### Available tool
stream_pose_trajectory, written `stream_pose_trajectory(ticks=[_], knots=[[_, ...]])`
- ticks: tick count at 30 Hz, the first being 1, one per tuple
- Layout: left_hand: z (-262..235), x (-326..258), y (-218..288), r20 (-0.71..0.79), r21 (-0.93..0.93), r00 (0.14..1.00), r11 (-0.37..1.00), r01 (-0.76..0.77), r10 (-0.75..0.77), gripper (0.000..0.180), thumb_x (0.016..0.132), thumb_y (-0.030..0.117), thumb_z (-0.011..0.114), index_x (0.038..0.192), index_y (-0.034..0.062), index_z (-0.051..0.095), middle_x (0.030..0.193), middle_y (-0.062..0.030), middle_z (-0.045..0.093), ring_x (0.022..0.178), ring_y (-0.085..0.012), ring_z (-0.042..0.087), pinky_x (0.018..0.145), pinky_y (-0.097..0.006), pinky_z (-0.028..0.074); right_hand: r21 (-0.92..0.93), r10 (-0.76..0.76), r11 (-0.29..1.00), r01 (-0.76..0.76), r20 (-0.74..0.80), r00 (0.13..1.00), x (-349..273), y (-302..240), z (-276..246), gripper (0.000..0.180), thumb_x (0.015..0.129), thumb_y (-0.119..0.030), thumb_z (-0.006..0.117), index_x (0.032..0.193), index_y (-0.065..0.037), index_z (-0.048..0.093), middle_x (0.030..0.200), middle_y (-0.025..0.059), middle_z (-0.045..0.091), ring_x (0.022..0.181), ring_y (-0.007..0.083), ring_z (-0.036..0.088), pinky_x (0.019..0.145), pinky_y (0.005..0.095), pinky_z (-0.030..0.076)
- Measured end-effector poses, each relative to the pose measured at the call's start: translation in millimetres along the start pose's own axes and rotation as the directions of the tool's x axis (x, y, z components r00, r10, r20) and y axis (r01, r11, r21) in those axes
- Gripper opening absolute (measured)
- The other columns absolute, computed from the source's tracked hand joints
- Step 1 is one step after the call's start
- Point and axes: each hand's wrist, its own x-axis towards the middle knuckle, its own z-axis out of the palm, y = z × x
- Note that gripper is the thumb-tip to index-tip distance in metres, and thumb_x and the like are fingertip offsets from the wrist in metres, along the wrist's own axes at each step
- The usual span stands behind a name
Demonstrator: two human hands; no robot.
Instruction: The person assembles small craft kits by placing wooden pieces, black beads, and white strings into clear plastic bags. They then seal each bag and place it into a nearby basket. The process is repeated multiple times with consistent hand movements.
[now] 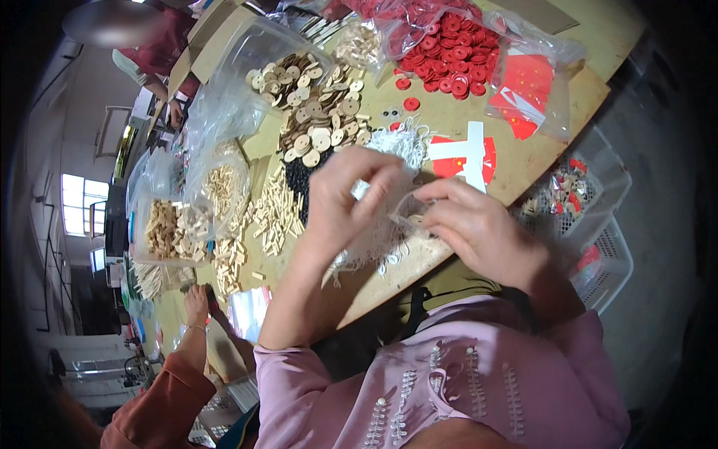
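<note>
Head view gives me both hands just above the tabletop (449, 112), near its edge. My right hand (479, 233) has its fingers drawn together on what looks like clear plastic (409, 211), which lies between the two hands. My left hand (345, 193) is curled narrow, thumb toward the fingers; I cannot tell whether it grips anything. White strings (400, 141) lie just beyond and between the hands, with more below them. Left of my left hand I see black beads (298, 179), then wooden sticks (275, 213); wooden discs (318, 112) are heaped beyond it. Past my right hand lie red flags (446, 166) under a white strip (475, 153), and farther off, red discs (452, 56).
</note>
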Motion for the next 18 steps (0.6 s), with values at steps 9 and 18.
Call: stream_pose_trajectory(ticks=[9,18], knots=[[37.8,141.1,-190.3,-0.159,0.175,0.968,0.959,0.223,-0.196,0.021,0.097,0.014,0.063,0.114,0.0056,0.073,0.099,-0.018,0.076,0.09,-0.0351,0.075,0.08,-0.043,0.058,0.031,0.099,0.995,-0.1,0.023,0.995,-4.9,-13.2,-1.6,0.016,0.087,0.006,0.074,0.102,0.0,0.069,0.125,0.016,0.066,0.107,0.0327,0.07,0.085,0.0393,0.059],[58.6,219.4,-194.3,-0.193,0.113,0.957,0.964,0.24,-0.216,0.027,0.095,0.028,0.067,0.107,0.0047,0.073,0.098,-0.0195,0.076,0.092,-0.0373,0.073,0.082,-0.046,0.056,0.026,0.1,0.994,-0.102,0.054,0.994,-2.8,-7.2,-8.7,0.016,0.086,0.006,0.072,0.102,0.002,0.068,0.122,0.0202,0.065,0.107,0.0347,0.07,0.086,0.0393,0.059]])
